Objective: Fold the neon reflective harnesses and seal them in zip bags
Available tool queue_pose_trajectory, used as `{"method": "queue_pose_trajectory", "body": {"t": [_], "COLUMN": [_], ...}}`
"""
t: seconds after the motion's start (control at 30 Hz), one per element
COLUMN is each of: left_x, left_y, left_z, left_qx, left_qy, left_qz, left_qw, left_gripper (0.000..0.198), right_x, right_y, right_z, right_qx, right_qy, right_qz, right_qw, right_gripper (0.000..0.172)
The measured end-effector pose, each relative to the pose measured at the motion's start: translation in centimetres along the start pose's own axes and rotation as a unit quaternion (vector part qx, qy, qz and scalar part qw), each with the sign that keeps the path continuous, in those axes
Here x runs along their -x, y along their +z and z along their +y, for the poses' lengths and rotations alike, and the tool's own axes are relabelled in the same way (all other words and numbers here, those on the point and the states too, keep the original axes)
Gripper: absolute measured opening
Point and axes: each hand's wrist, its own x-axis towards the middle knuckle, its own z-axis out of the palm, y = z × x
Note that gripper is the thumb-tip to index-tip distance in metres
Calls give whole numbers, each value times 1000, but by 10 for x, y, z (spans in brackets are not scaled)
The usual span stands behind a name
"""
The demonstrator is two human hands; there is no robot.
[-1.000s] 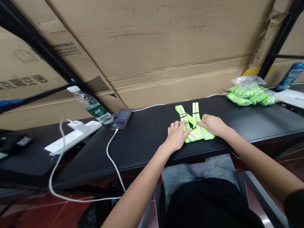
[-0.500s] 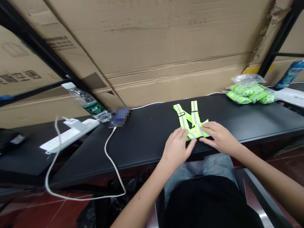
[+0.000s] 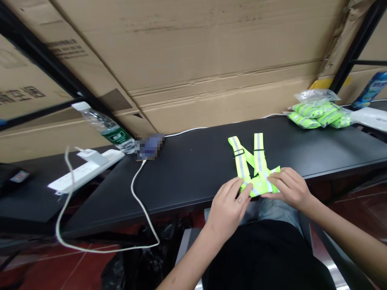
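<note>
A neon-yellow reflective vest (image 3: 259,161) made of straps with grey stripes lies partly folded at the front edge of the black table. Two of its straps, each with a black buckle, point away from me. My left hand (image 3: 231,201) pinches the near left corner between thumb and fingers. At the near right end, my right hand (image 3: 288,187) grips the folded band, thumb underneath and fingers on top. Both hands are closed on the same vest, and its near end sits at the table's rim.
Several bagged neon vests (image 3: 320,114) lie at the back right, near a white box-like item (image 3: 370,118) and a blue bottle (image 3: 369,90). On the left are a water bottle (image 3: 116,135), a phone (image 3: 151,146), a power strip (image 3: 87,171) and a looping white cable (image 3: 145,209). Cardboard (image 3: 211,48) stands behind.
The vest has slid toward me and to the right, to the table's front edge. My hands have moved with it, and their fingers have closed on its near corners.
</note>
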Motion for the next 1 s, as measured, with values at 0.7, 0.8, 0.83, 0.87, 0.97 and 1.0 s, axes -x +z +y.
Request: {"method": "queue_pose_trajectory", "body": {"t": [0.7, 0.8, 0.83, 0.87, 0.97, 1.0], "left_x": [-74, -66, -62, -58, -47, -45], "left_y": [34, 25, 22, 20, 17, 18], "left_z": [-46, -37, -33, -27, -8, -2], "left_qx": [-68, -42, -31, -22, -30, -48], "left_qy": [-119, -115, -112, -110, -116, -121], "left_qz": [-177, -165, -158, -153, -158, -159], "left_qw": [975, 979, 981, 982, 980, 979], "left_gripper": [34, 38, 47, 58, 89, 93], "right_x": [-50, -36, -30, -25, -10, -6], "right_y": [46, 26, 19, 13, 1, -1], "right_z": [52, 41, 35, 30, 11, 6], "right_qx": [23, -64, -85, -96, -97, -95], "right_qy": [147, 133, 134, 134, 137, 136], "right_qz": [-156, -157, -162, -168, -175, -173], "right_qw": [977, 977, 974, 972, 970, 971], "right_gripper": [38, 31, 29, 30, 44, 47]}}
